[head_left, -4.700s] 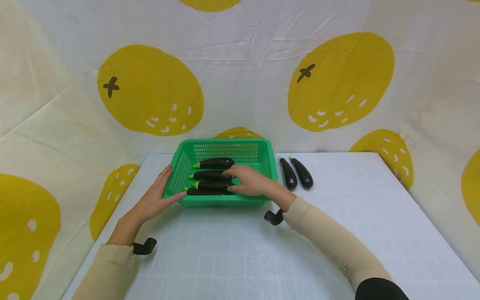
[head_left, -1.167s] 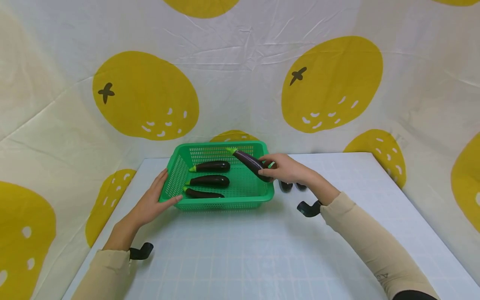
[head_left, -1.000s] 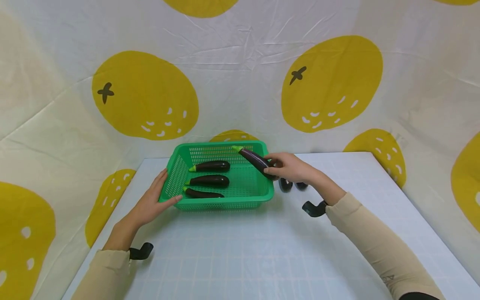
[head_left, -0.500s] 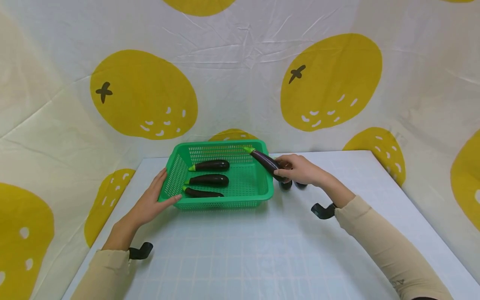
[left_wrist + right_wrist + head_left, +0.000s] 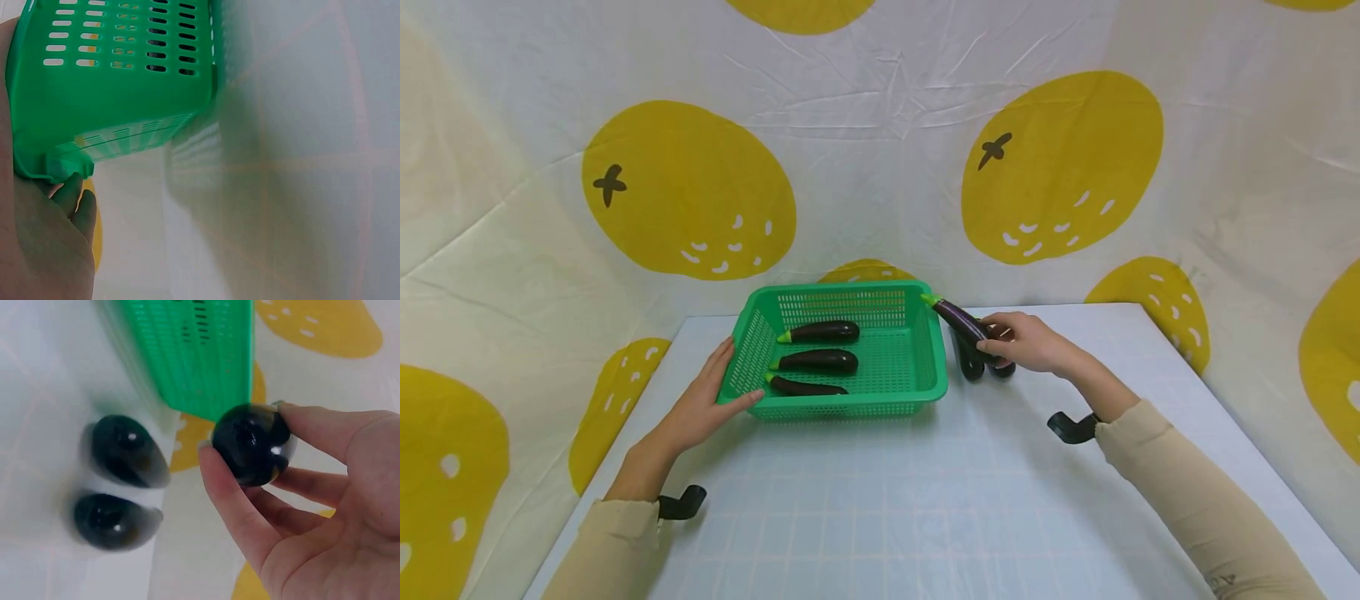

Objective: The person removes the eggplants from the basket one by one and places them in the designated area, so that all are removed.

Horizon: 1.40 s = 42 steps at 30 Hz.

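Observation:
My right hand [image 5: 1033,343] pinches a dark purple eggplant [image 5: 958,318] near its thick end, thumb and fingers round it. Its green stem tip points up and left, beside the right rim of the green plastic basket [image 5: 857,406]. Below it on the table lie two more eggplants, one [image 5: 970,365] nearer the basket and one [image 5: 1003,370] partly hidden by the held one. At the basket's front left corner, my left hand [image 5: 696,410] grips the rim, thumb on the front edge. Inside the basket are three eggplants [image 5: 817,361], the nearest partly hidden by the front wall.
The basket stands toward the back of a table [image 5: 865,508] with a pale checked cover. A white cloth [image 5: 880,183] with large yellow fruit prints hangs behind it. Each wrist wears a black camera mount [image 5: 1072,427].
The right hand, first reaching into the basket, has lifted out an eggplant and carried it right over the rim, above the two on the table. The left hand stays at the basket.

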Available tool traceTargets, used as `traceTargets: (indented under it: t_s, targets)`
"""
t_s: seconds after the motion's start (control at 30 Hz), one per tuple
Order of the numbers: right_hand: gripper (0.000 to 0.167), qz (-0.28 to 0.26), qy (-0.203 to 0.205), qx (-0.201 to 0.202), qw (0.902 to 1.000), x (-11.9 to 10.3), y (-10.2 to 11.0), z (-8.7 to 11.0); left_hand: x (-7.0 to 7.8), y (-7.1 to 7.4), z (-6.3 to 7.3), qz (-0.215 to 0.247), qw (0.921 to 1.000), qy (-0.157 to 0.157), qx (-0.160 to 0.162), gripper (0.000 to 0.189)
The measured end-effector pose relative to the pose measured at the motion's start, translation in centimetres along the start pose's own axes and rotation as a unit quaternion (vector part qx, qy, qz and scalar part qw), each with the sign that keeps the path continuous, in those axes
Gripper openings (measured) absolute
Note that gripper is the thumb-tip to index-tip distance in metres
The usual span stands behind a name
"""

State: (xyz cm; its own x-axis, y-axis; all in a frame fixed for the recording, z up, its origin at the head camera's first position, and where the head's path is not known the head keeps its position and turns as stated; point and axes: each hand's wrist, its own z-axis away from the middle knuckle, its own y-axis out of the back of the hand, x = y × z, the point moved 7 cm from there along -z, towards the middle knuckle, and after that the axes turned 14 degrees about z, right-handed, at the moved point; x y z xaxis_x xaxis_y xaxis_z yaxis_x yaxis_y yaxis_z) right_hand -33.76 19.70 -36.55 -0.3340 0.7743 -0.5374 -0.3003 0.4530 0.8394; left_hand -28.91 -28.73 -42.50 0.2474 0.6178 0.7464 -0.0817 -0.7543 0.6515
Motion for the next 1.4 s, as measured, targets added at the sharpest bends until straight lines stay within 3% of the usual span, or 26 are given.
traceTargets:
  t_s: [0.67, 0.93, 1.2, 1.4]
  targets:
    - [0.057, 0.057, -0.052, 0.036, 0.9964, 4.8, 1.8, 1.8, -0.3, -0.1, -0.2, -0.003, 1.0000, 0.006, 0.000, 0.104]
    - [0.059, 0.052, -0.068, 0.045, 0.9953, 6.7, 1.8, 2.2, -0.4, -0.1, -0.1, -0.004, 1.0000, 0.005, 0.002, 0.103]
    - [0.059, 0.059, -0.099, 0.051, 0.9920, 9.0, 1.4, 1.7, -0.4, -0.1, -0.1, -0.005, 0.9999, 0.009, 0.003, 0.104]
    - [0.057, 0.097, -0.129, 0.064, 0.9847, 11.3, 0.5, 0.9, -0.4, -0.2, -0.1, -0.004, 1.0000, 0.008, 0.002, 0.104]
